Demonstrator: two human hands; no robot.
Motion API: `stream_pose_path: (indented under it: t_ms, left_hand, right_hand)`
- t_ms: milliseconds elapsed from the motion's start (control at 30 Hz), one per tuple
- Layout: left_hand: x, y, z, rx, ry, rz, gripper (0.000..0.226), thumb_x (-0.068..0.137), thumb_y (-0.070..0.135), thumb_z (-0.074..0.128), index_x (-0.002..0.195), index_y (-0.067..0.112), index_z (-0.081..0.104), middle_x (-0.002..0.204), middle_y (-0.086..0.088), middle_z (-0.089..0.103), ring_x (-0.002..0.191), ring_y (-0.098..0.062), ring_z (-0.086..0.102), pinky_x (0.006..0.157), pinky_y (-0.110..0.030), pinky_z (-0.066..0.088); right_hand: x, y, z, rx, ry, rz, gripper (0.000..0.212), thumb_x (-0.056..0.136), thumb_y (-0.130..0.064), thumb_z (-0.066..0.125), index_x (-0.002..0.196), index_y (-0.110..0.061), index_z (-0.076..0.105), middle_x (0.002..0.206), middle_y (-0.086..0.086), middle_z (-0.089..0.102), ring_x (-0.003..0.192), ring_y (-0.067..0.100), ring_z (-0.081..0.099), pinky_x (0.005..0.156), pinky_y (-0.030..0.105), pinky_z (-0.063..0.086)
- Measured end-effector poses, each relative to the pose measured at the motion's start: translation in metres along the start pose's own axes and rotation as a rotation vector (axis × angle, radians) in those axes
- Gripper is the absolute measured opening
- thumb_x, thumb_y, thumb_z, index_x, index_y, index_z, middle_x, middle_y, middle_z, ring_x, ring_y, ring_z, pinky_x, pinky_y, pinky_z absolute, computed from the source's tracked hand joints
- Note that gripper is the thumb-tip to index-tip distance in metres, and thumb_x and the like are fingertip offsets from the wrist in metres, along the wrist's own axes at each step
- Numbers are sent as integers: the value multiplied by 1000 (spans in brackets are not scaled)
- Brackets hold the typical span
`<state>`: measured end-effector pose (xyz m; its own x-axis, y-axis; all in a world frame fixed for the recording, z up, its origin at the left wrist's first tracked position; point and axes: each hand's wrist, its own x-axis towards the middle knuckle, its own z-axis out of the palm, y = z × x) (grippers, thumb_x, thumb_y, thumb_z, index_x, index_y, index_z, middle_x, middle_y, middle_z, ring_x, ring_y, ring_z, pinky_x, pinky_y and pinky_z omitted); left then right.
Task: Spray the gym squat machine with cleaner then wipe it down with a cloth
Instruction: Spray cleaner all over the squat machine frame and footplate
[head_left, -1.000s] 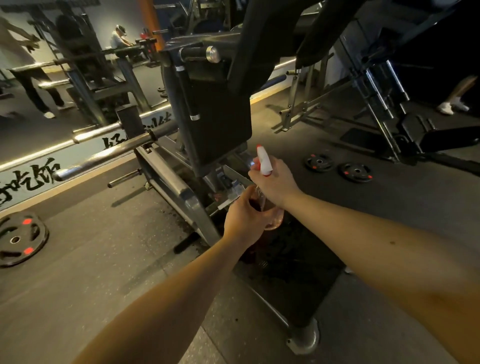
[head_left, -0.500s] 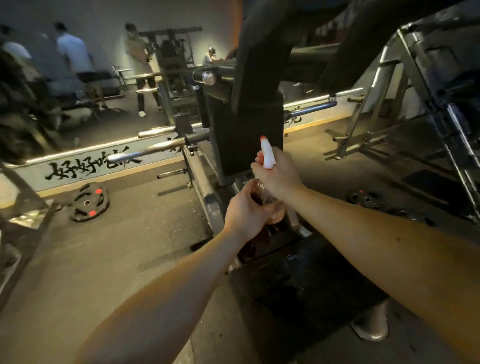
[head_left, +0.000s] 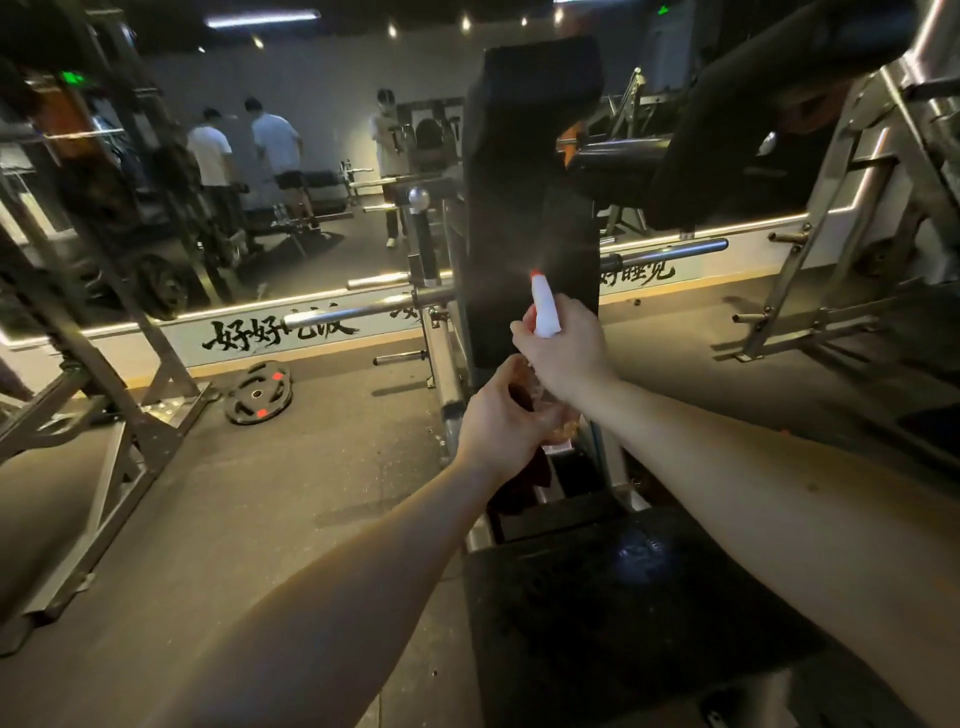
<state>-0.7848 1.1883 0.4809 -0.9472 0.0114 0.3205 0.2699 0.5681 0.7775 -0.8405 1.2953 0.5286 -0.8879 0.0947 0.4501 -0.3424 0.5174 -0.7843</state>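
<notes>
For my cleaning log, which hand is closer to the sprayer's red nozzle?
Right. The right hand grips the sprayer just below the nozzle; the left hand holds the bottle lower down.

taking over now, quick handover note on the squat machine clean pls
Right hand: grips the bottle at its trigger, nozzle aimed at the back pad, mist showing.
Left hand: holds the cloth against the bottle's base.
Done: spraying under way; part of the foot plate looks wet.
Left: finish spraying, then wipe everything down; no wiping shows yet.
</notes>
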Motion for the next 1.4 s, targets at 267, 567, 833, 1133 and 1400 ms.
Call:
stream_pose_path:
  t_ms: [267,567,833,1133,1400]
  left_hand:
    - [-3,22,6,-62,64,45,76,78,49,84,142,37,46,109,29,65,102,15,60,89,-15,53]
    - [-11,27,1,-71,100,51,76,79,44,85,144,33,47,110,30,65,104,15,60,86,-10,50]
    - [-26,14,6,-51,59,-7,89,72,60,81,148,34,44,117,25,65,105,8,62,93,-26,58]
    - [-48,-13,22,-7,-21,-116,95,72,59,84,151,28,42,128,15,66,113,-1,64,98,-30,57]
    - [-63,-26,24,-19,-73,-162,90,76,48,86,152,28,42,122,23,60,106,6,57,94,-17,47]
  right_hand:
    - [-2,-9,-26,74,41,-151,15,89,-38,75,92,-29,63,88,-14,58,91,15,60,91,46,56]
    - [-10,-14,-29,78,65,-238,20,88,-41,77,95,-33,60,89,-20,55,92,13,57,92,42,55]
    - [-20,-2,-21,34,-20,-146,23,88,-44,76,98,-28,63,96,-12,55,93,13,55,95,40,53]
    - [-45,28,-2,17,-159,13,26,88,-47,76,103,-34,59,100,-14,55,94,11,57,93,34,51]
    - [-62,49,10,121,-238,87,37,86,-48,78,115,-35,59,112,-11,62,99,4,57,81,20,42]
